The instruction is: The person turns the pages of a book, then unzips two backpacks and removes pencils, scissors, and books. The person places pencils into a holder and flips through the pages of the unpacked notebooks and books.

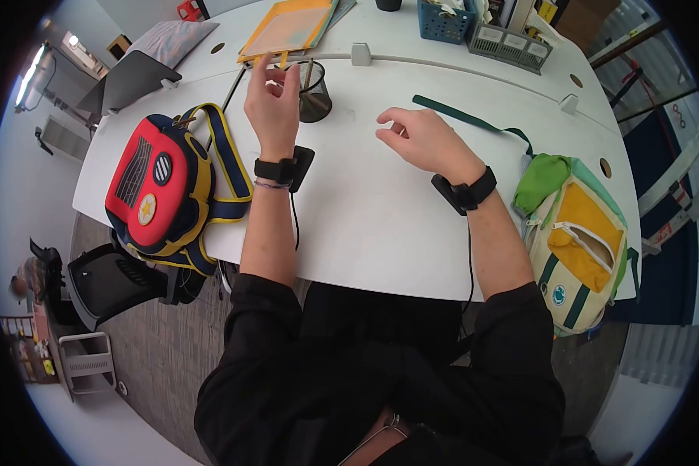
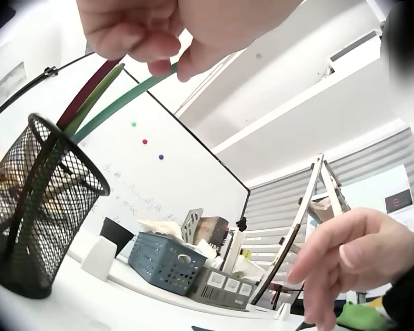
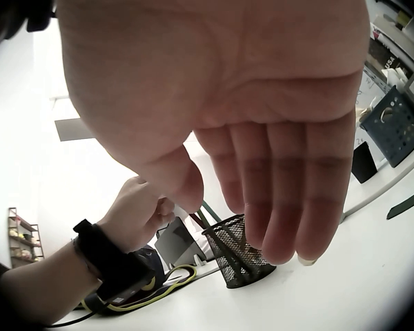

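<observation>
In the head view my left hand (image 1: 274,109) hovers just left of a black mesh pen holder (image 1: 315,105), fingers loosely bent, a gap between thumb and forefinger. Red, green and teal sticks (image 2: 117,107) lean in the holder (image 2: 45,207); in the left wrist view the teal one's upper end meets my fingers (image 2: 159,48), and whether they touch is unclear. My right hand (image 1: 427,141) is raised over the white table, fingers relaxed and holding nothing. The right wrist view shows its palm (image 3: 262,138), with the holder partly behind the fingers.
A red and navy backpack (image 1: 159,182) lies at left, a green, yellow and cream one (image 1: 579,241) at right with its dark green strap (image 1: 462,116) across the table. Folders (image 1: 287,31), a blue basket (image 1: 445,23) and a grey crate (image 1: 509,48) stand at the back.
</observation>
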Available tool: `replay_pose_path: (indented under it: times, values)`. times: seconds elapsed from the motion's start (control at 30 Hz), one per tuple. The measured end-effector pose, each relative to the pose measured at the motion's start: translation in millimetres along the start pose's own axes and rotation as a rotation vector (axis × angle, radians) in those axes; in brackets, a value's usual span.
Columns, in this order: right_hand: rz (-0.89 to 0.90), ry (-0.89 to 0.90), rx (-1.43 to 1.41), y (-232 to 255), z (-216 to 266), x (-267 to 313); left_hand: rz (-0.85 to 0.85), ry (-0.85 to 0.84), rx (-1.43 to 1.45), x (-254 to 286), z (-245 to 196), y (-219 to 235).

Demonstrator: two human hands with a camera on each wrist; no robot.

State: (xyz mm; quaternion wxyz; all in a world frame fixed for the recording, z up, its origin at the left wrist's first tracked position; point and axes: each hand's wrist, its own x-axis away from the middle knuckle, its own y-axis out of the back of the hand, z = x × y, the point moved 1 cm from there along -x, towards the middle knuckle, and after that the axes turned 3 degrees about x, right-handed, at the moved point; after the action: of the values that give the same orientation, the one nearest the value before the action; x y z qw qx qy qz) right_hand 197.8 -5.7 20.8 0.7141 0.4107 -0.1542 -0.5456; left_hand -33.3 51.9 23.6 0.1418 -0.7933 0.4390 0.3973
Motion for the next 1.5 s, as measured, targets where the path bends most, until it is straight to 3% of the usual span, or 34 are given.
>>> replay_pose_path:
  times: [0.3, 0.37, 0.43, 0.5, 0.57, 0.63, 0.7, 0.93, 1.03, 1.1, 1.2, 1.23, 1.3, 1.37, 1.43, 1.5]
  values:
    - [-0.030, -0.082, 0.018, 18.0, -8.7, 1.3, -0.094, 0.068, 0.280, -1.9, 2.3, -3.2]
    - [-0.036, -0.124, 0.077, 25.7, -17.7, 1.8, 0.043, 0.012, 0.095, 0.0, -3.5, -1.0]
    - [-0.043, -0.173, 0.139, 36.1, -30.5, 4.8, 0.123, 0.019, 0.116, 4.5, -3.7, -3.5]
    - [0.044, -0.404, 0.386, 47.0, -46.7, 10.7, 0.201, 0.028, 0.139, 10.8, -4.0, -7.8]
    - [0.080, -0.446, 0.514, 53.4, -53.3, 17.8, 0.371, -0.005, 0.089, 17.7, -5.9, -14.7]
    - [0.305, -0.572, 0.566, 57.8, -52.3, 22.4, 0.424, 0.021, 0.131, 23.7, -11.6, -20.2]
    - [0.320, -0.555, 0.616, 46.1, -64.6, 23.6, 0.622, 0.052, 0.027, 26.7, -20.3, -22.5]
    - [0.387, -0.471, 0.567, 13.6, -50.4, 8.1, 0.832, 0.021, -0.064, 42.6, -20.6, -34.7]
    - [0.347, -0.391, 0.332, 15.0, -38.3, 3.9, 0.897, 0.038, -0.070, 47.7, -25.6, -39.9]
    - [0.118, -0.223, 0.074, 18.6, -25.6, 2.6, 0.962, 0.192, 0.096, 47.8, -33.0, -41.9]
    - [-0.009, -0.128, -0.092, 19.1, -1.3, 3.8, 1.004, 0.288, 0.236, 47.3, -40.8, -41.4]
    - [-0.003, -0.116, -0.097, 16.8, 2.2, 2.7, 0.995, 0.290, 0.225, 46.4, -41.8, -40.5]
    - [-0.088, -0.104, -0.128, 13.2, 7.0, 0.7, 1.017, 0.489, 0.451, 44.4, -42.3, -39.2]
    - [-0.139, -0.060, -0.159, 10.3, 9.7, 1.7, 0.990, 0.491, 0.492, 45.1, -38.6, -40.8]
    - [-0.190, -0.009, -0.191, 9.7, 8.6, -2.0, 0.813, 0.522, 0.618, 41.6, -38.6, -39.3]
    - [-0.540, 0.326, 0.195, 10.0, 6.6, -2.9, 0.698, 0.532, 0.616, 41.0, -33.8, -41.6]
